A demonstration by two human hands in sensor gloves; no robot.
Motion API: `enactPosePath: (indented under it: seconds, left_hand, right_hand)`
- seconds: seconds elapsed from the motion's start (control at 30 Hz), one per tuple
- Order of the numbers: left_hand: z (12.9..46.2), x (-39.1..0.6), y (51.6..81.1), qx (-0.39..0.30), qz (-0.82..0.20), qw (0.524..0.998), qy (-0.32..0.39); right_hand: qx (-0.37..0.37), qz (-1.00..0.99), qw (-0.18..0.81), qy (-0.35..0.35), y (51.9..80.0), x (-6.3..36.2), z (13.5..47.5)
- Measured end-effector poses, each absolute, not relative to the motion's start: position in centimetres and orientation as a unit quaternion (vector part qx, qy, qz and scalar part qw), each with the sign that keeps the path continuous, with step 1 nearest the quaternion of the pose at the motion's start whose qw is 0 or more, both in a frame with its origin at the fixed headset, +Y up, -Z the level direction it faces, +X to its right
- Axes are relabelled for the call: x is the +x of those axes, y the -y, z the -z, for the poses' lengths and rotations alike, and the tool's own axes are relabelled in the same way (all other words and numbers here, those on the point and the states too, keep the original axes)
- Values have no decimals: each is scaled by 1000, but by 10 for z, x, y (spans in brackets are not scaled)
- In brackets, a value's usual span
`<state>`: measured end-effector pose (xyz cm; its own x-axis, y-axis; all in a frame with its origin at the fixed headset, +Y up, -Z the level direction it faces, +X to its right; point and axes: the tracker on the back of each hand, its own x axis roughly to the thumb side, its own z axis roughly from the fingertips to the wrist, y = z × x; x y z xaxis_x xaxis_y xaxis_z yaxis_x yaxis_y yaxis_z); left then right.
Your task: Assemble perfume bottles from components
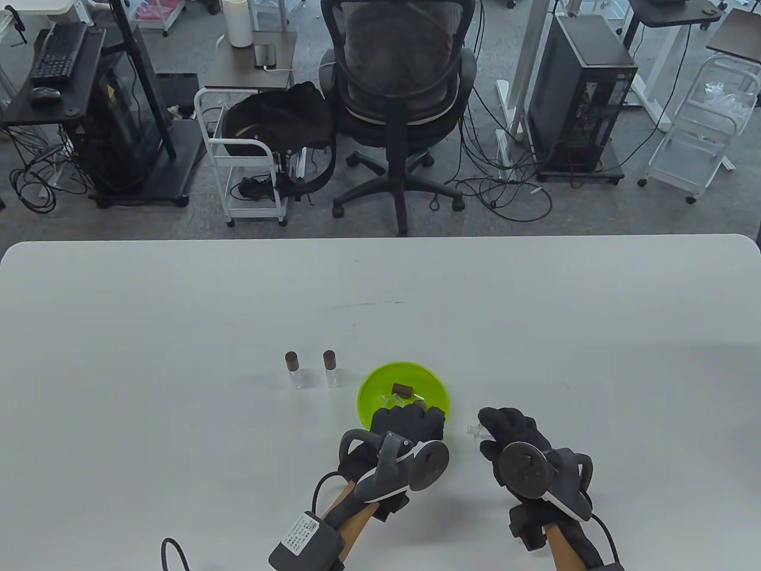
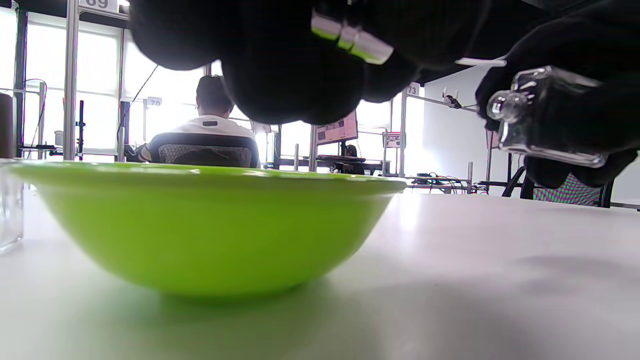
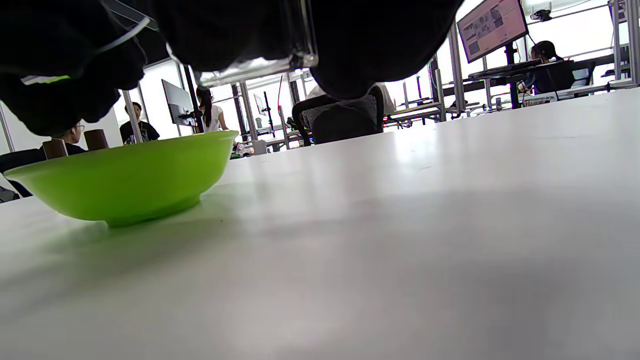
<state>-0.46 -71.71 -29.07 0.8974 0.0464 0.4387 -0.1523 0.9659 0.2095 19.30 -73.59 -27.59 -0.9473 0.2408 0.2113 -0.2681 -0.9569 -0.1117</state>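
— Glass in the right hand (image 1: 511,437), is it?

— Yes, a clear bottle (image 2: 545,117), fingers wrapped round it, held off the table (image 1: 178,333), just right of the bowl (image 1: 371,386). Its open neck points toward the left hand (image 1: 410,425).

— And the left?

— Fingers bunched over the bowl's near rim. The left wrist view shows a silvery sprayer part (image 2: 352,40) pinched at the fingertips, close to the bottle's neck but apart from it.

— What's in the bowl?

— A brown cap (image 1: 402,390), and some clear bits beside it that I can't make out. The bowl is lime green and sits on the white tabletop.

— Anything finished?

— Two small bottles with brown caps, upright, side by side just left of the bowl: one (image 1: 293,370) further left, the other (image 1: 331,367) nearer the bowl.

— And the room?

— Behind the table there's a black office chair (image 1: 398,89) on grey carpet, a white trolley (image 1: 247,160) with a black bag, a computer tower (image 1: 579,95) and loose cables. The wrist views show people seated at far desks with monitors.
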Motion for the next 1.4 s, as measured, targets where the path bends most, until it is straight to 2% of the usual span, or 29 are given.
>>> enactPosePath:
  seconds: [0.5,0.67,0.77,1.03,1.23,1.4]
  left_hand:
    - [289,-3,716,120,-50,966,224]
    - [289,-2,713,106,-114,955,251]
    - [291,-6,713,97,-191,943,255]
    - [301,-20,715,57,-339,919,195]
    - [300,-20,716,71,-323,923,196]
    - [297,-15,716,86,-296,921,237]
  right_hand:
    - [113,-979,153,69,737,187,274]
    - [123,-978,157,64,738,183,273]
    - [138,-974,169,58,738,180,272]
    - [165,-965,195,63,736,169,267]
    - [158,-967,191,59,738,165,268]
    - [143,-963,223,53,738,171,271]
